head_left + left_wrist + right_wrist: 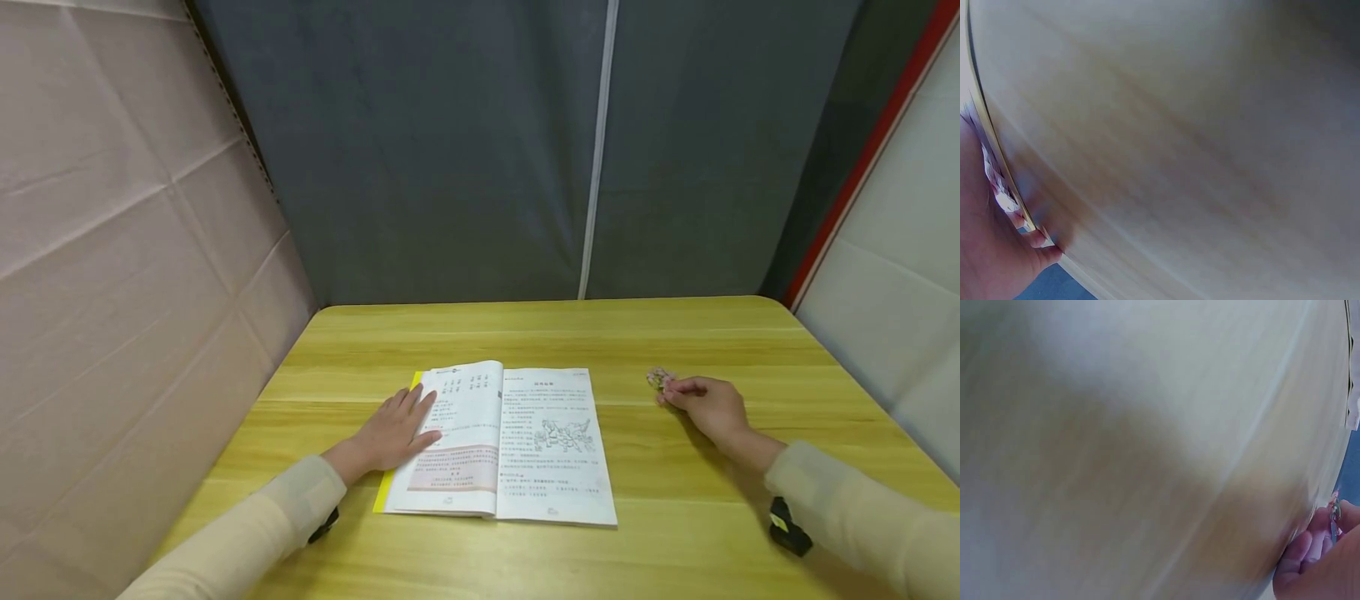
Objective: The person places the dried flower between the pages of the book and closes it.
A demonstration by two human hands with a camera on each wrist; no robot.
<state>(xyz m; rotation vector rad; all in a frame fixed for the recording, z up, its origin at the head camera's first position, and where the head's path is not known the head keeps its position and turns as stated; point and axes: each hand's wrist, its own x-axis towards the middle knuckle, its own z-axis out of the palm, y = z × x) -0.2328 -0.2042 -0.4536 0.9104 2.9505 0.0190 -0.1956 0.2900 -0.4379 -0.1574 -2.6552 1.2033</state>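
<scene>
An open book [551, 446] with printed text and a line drawing lies on the table, a yellow cover edge showing at its left. My left hand [396, 429] rests on the left page, fingers spread and fairly straight. In the left wrist view, the same hand [997, 250] is at the lower left beside the book's edge. To the right of the book, my right hand [708, 407] pinches a small, pinkish ornament-like object [658, 379] close to the tabletop. The right wrist view shows a glint of this object [1335, 511] between thumb and fingers; its exact kind is unclear.
The yellow wood-grain table [525, 558] extends around the book. A dark grey curtain [450, 167] hangs behind it, with pale cloth walls [135, 250] at both sides. Black bands are partly visible at both sleeves.
</scene>
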